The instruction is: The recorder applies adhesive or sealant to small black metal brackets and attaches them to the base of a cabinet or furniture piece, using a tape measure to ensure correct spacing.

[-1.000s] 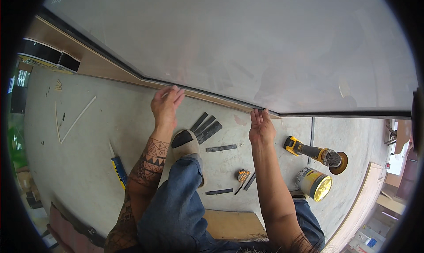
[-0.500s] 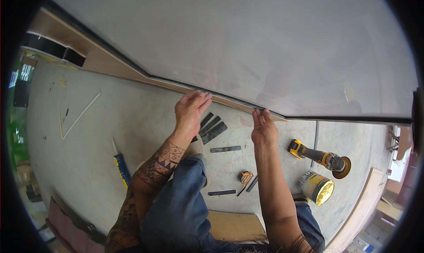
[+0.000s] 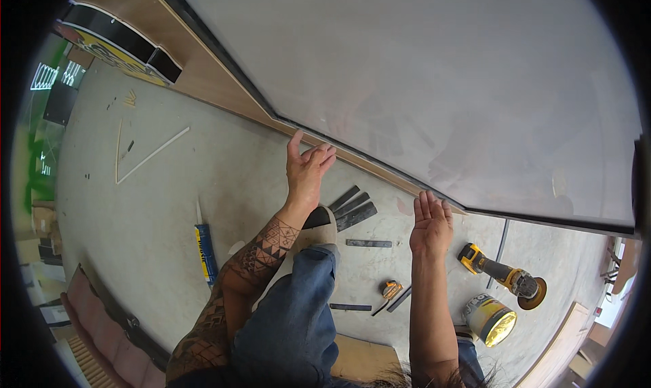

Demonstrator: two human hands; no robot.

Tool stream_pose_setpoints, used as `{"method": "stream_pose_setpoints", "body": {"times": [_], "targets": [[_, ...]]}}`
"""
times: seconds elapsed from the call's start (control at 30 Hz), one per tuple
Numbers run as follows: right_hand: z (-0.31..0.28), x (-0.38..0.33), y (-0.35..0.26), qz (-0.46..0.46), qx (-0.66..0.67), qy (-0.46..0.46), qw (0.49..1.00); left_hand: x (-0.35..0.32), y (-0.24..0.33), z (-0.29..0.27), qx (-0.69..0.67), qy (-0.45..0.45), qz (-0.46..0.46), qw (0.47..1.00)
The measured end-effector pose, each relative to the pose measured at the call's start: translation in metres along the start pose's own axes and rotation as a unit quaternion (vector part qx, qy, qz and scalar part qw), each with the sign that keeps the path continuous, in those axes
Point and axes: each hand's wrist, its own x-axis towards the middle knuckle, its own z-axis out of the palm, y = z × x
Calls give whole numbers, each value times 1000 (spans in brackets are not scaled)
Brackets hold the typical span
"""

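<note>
Left hand (image 3: 308,178) spread, right hand (image 3: 431,232) flat-open, fingers at the near edge of one big grey panel (image 3: 407,83) in front of me; floor (image 3: 169,191) has six short black strips (image 3: 356,216), one grinder (image 3: 498,271), one tape measure (image 3: 390,289), one lettered can (image 3: 483,316), one printed blue-yellow tube (image 3: 205,252).

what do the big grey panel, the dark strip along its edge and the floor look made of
Grey panel: perhaps glass or glossy acrylic, smooth and shiny, since faint reflections show on it.
Dark edge strip: rubber, plastic or coated metal; it is narrow and blackish, but the picture can't settle which.
Floor: probably bare concrete, dull pale grey, with uneven stains.
</note>
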Motion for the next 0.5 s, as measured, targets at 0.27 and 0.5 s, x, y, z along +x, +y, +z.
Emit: {"method": "stream_pose_setpoints", "body": {"times": [0.27,0.5], "targets": [[-7,-2,8,-23,-17,0,1000,3,-2,-11,74,-23,-12,997],[1,-17,-7,-2,-69,-53,996,11,-19,-23,115,-38,12,993]]}}
